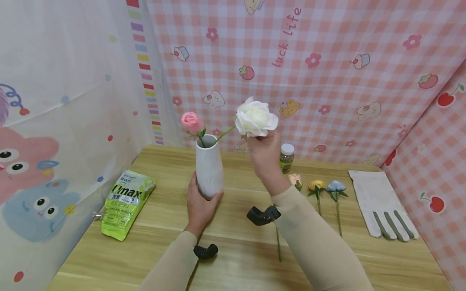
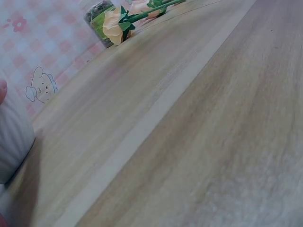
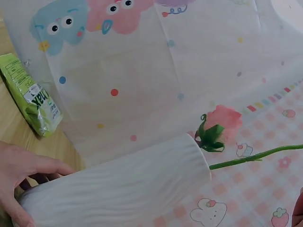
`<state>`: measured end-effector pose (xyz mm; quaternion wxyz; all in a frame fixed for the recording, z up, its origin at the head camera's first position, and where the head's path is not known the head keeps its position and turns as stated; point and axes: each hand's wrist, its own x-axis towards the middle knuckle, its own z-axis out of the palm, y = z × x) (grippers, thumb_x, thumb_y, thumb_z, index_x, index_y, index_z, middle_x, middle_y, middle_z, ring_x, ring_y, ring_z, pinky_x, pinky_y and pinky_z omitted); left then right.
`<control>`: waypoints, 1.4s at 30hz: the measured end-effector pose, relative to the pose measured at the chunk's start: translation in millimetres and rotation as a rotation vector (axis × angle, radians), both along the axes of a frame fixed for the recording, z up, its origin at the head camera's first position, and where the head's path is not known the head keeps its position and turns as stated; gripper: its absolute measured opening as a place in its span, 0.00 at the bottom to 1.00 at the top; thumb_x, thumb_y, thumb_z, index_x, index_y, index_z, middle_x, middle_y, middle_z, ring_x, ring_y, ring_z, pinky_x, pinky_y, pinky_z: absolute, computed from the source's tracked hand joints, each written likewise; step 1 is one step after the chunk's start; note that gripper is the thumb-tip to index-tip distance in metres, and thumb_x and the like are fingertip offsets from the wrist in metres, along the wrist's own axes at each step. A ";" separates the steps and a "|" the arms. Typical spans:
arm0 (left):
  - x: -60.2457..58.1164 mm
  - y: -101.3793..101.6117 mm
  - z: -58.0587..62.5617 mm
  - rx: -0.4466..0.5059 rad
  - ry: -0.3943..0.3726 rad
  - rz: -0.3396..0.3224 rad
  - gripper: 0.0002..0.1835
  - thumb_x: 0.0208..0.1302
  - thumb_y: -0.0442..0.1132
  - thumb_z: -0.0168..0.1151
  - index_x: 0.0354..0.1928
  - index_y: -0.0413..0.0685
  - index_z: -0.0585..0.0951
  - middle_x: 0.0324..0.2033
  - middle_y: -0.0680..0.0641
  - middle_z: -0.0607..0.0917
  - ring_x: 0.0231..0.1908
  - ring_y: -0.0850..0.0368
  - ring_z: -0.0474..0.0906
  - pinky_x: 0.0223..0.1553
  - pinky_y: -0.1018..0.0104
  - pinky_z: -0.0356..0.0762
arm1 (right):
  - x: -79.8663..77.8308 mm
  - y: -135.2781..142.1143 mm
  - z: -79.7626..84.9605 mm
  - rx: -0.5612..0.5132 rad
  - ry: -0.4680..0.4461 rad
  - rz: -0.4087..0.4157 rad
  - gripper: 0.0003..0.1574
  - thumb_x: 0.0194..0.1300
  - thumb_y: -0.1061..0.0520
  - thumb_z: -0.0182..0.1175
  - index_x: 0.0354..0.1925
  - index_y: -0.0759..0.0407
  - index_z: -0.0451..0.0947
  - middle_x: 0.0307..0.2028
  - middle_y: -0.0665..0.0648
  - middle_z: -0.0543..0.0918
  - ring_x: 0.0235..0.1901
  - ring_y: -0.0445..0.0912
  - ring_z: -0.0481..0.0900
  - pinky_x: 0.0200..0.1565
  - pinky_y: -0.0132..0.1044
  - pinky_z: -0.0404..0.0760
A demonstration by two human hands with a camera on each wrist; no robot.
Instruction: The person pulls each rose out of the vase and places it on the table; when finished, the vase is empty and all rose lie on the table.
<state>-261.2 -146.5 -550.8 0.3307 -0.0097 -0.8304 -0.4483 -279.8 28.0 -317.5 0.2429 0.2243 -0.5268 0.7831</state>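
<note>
My left hand [image 1: 201,208] grips the lower part of a white ribbed vase [image 1: 210,169], thumb and fingers around it. A pink rose [image 1: 191,122] stands in the vase's mouth, its bloom leaning left over the rim. Just right of the vase and higher, my right hand [image 1: 265,155] holds a white rose [image 1: 256,117] close under its bloom. The green stem [image 3: 258,156] of the white rose slants down into the vase mouth. Only the vase's edge shows in the left wrist view. The right fingertips are mostly hidden behind the bloom.
On the wooden table [image 1: 233,258] lie peach [image 1: 295,180], yellow [image 1: 316,185] and blue [image 1: 335,186] roses, right of the right forearm's cuff. A white-lidded jar [image 1: 287,158] stands behind them. A white glove [image 1: 382,204] lies far right, a green bag [image 1: 127,204] at left.
</note>
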 end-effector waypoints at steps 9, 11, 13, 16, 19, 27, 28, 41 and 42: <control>1.0 2.2 3.9 -0.003 0.001 0.006 0.56 0.46 0.52 0.76 0.74 0.51 0.54 0.63 0.41 0.69 0.60 0.45 0.68 0.58 0.47 0.66 | 0.4 -3.9 8.8 0.046 -0.078 -0.010 0.17 0.58 0.73 0.62 0.47 0.72 0.80 0.43 0.57 0.84 0.45 0.46 0.79 0.45 0.40 0.79; 1.3 2.4 4.1 -0.003 -0.002 0.003 0.56 0.46 0.52 0.76 0.74 0.50 0.54 0.63 0.41 0.69 0.61 0.45 0.68 0.58 0.47 0.66 | 0.5 -5.4 11.0 0.065 -0.070 0.005 0.18 0.59 0.73 0.61 0.50 0.74 0.78 0.44 0.58 0.84 0.45 0.47 0.80 0.44 0.41 0.80; 1.6 2.6 4.3 -0.003 -0.001 0.000 0.56 0.46 0.51 0.76 0.74 0.50 0.54 0.63 0.41 0.69 0.61 0.45 0.68 0.58 0.47 0.66 | 0.2 -6.5 13.0 0.072 -0.057 0.015 0.20 0.59 0.74 0.61 0.51 0.74 0.77 0.46 0.61 0.83 0.45 0.48 0.80 0.45 0.42 0.80; 1.8 2.4 5.0 0.000 0.004 -0.002 0.56 0.46 0.51 0.76 0.74 0.51 0.53 0.63 0.41 0.69 0.60 0.45 0.68 0.58 0.47 0.66 | -1.9 -7.6 15.7 0.069 -0.062 0.019 0.20 0.59 0.74 0.61 0.51 0.74 0.77 0.46 0.61 0.83 0.46 0.48 0.80 0.48 0.43 0.79; 1.0 2.1 4.8 -0.002 0.009 -0.002 0.56 0.46 0.52 0.76 0.74 0.51 0.53 0.63 0.41 0.69 0.60 0.45 0.68 0.58 0.47 0.66 | -4.4 -9.0 19.5 0.030 -0.104 0.042 0.15 0.59 0.73 0.61 0.47 0.71 0.80 0.42 0.57 0.84 0.43 0.45 0.79 0.47 0.38 0.78; -1.1 1.4 1.2 -0.011 -0.004 0.004 0.56 0.47 0.54 0.75 0.75 0.53 0.53 0.63 0.42 0.69 0.60 0.46 0.68 0.59 0.49 0.66 | -3.1 -3.2 35.4 -0.128 -0.024 0.084 0.21 0.61 0.75 0.57 0.31 0.50 0.84 0.32 0.48 0.82 0.29 0.40 0.73 0.32 0.31 0.71; -0.9 1.3 0.9 -0.009 -0.005 0.004 0.56 0.46 0.54 0.75 0.75 0.52 0.53 0.63 0.42 0.69 0.61 0.47 0.68 0.59 0.49 0.65 | -1.4 0.3 35.8 -0.143 -0.022 0.081 0.21 0.61 0.75 0.57 0.31 0.49 0.84 0.31 0.47 0.83 0.28 0.40 0.73 0.32 0.31 0.72; 0.0 0.8 1.3 -0.009 -0.012 0.007 0.56 0.46 0.53 0.75 0.74 0.51 0.53 0.63 0.41 0.69 0.61 0.46 0.67 0.60 0.49 0.65 | 3.5 85.0 -6.5 -0.395 -0.167 -0.079 0.06 0.61 0.65 0.64 0.38 0.62 0.80 0.26 0.55 0.81 0.23 0.43 0.73 0.27 0.28 0.72; -0.2 0.8 1.1 -0.009 -0.008 0.006 0.56 0.46 0.53 0.75 0.74 0.51 0.54 0.63 0.41 0.69 0.61 0.46 0.67 0.60 0.49 0.65 | 4.0 92.6 -11.8 -0.418 -0.189 -0.076 0.08 0.61 0.64 0.65 0.40 0.62 0.79 0.27 0.55 0.81 0.23 0.42 0.73 0.26 0.28 0.73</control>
